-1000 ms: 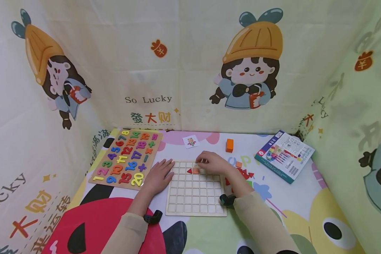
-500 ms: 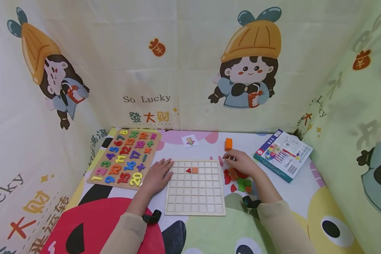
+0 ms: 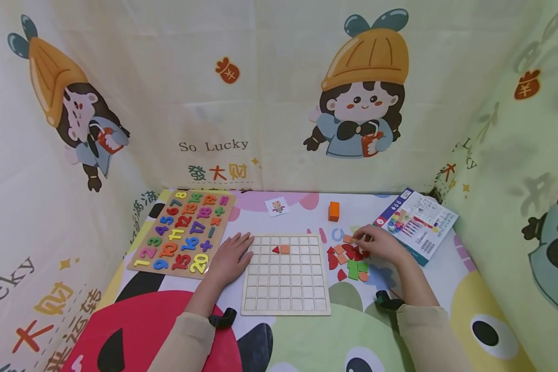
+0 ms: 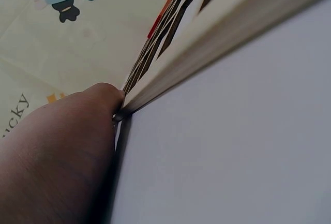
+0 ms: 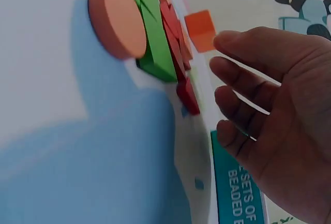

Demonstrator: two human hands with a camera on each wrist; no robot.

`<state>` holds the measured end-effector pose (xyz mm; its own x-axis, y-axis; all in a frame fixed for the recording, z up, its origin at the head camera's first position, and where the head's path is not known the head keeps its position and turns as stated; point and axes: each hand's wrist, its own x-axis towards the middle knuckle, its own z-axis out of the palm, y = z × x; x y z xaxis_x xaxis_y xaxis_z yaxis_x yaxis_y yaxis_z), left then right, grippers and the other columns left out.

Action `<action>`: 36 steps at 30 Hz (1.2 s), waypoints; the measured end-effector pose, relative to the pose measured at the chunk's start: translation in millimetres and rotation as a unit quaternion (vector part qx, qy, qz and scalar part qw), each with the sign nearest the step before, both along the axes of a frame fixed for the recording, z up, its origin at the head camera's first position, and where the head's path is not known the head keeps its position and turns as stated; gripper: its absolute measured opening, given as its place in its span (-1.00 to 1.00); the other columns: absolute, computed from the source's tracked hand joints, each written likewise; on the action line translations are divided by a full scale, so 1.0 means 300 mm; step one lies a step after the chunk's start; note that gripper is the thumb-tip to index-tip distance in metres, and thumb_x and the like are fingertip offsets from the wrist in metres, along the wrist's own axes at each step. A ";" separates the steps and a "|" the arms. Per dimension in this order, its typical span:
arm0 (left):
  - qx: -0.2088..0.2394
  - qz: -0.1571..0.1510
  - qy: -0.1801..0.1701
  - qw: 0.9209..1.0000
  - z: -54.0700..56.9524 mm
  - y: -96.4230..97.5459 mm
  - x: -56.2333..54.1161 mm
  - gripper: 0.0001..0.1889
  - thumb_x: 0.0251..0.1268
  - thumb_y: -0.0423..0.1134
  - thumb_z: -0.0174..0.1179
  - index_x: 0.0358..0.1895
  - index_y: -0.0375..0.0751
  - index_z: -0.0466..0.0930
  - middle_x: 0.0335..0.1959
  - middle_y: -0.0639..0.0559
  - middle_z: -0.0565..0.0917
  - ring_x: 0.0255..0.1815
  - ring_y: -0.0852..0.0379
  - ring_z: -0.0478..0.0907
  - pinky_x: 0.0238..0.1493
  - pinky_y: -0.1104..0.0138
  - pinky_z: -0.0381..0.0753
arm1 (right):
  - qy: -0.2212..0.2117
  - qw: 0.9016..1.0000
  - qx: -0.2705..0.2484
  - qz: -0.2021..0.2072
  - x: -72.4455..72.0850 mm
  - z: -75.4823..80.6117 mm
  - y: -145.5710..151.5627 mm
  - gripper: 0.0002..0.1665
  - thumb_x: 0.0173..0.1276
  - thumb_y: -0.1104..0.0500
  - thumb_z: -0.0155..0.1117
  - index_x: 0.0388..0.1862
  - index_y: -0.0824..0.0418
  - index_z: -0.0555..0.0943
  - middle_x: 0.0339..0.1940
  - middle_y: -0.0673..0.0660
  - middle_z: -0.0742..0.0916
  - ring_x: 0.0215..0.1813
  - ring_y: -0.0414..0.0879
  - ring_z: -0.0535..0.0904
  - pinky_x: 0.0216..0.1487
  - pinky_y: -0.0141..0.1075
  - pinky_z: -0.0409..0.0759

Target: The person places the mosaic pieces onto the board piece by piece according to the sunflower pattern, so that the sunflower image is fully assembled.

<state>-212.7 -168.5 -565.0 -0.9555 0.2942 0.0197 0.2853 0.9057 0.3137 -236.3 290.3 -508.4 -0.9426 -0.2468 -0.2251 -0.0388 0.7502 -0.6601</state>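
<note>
My left hand rests at the left edge of a pale wooden grid board, fingers extended; in the left wrist view the thumb side meets the board's edge. On the board, a small red triangle sits beside an orange square tile. My right hand hovers at the right side of a loose pile of flat pieces, fingers loosely bent and holding nothing visible. The pile has red pieces, green squares and an orange round piece. Another orange square lies near the right fingertips.
A number puzzle board lies to the left. Behind the grid board are a small picture card and an orange block. A box lies at the back right, close behind my right hand. Printed cloth walls surround the table.
My right hand has moved right, from above the grid board over to the far side of the loose pile, uncovering the pieces. The left hand stays in place.
</note>
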 end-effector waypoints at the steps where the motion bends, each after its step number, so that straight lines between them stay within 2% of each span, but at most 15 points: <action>1: -0.001 0.001 -0.001 1.000 0.000 0.000 0.000 -0.39 0.49 0.19 -0.09 0.54 0.17 0.19 0.58 0.17 0.20 0.65 0.01 -0.03 0.63 -0.01 -0.06 | 0.000 1.000 0.006 0.001 0.001 -0.003 0.009 -0.71 0.42 -0.02 0.25 0.05 0.03 0.62 -0.16 0.08 0.66 -0.15 -0.02 0.53 -0.15 -0.27 0.57; 6: -0.004 0.004 -0.001 1.000 -0.001 0.001 -0.001 -0.38 0.49 0.20 -0.09 0.54 0.18 0.18 0.58 0.17 0.20 0.65 0.01 -0.03 0.63 -0.01 -0.06 | 0.008 0.999 0.041 0.020 0.007 -0.027 0.040 -0.78 0.39 -0.02 0.29 -0.03 -0.03 0.63 -0.18 0.03 0.65 -0.09 -0.04 0.51 -0.06 -0.22 0.52; 13: -0.001 0.002 -0.002 1.000 0.001 0.000 0.000 -0.38 0.49 0.19 -0.08 0.54 0.17 0.19 0.58 0.15 0.21 0.65 0.00 -0.03 0.63 -0.02 -0.05 | 0.008 0.998 0.047 0.040 0.012 -0.035 0.046 -0.84 0.40 0.00 0.28 -0.07 -0.08 0.63 -0.19 0.02 0.62 -0.08 -0.04 0.49 -0.07 -0.22 0.50; 36: -0.005 -0.003 0.001 1.000 -0.003 -0.004 -0.003 -0.38 0.49 0.19 -0.08 0.54 0.16 0.18 0.58 0.15 0.20 0.65 0.00 -0.02 0.63 -0.01 -0.05 | -0.012 0.998 0.054 0.015 -0.001 -0.034 0.032 -0.78 0.42 0.01 0.26 -0.01 -0.01 0.62 -0.18 0.05 0.63 -0.07 -0.05 0.51 -0.01 -0.19 0.55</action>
<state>-213.5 -169.7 -565.8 -0.9534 0.3010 0.0188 0.2923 0.9070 0.3032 -236.6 299.9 -518.7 -0.9295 -0.2471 -0.2737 -0.0473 0.8160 -0.5760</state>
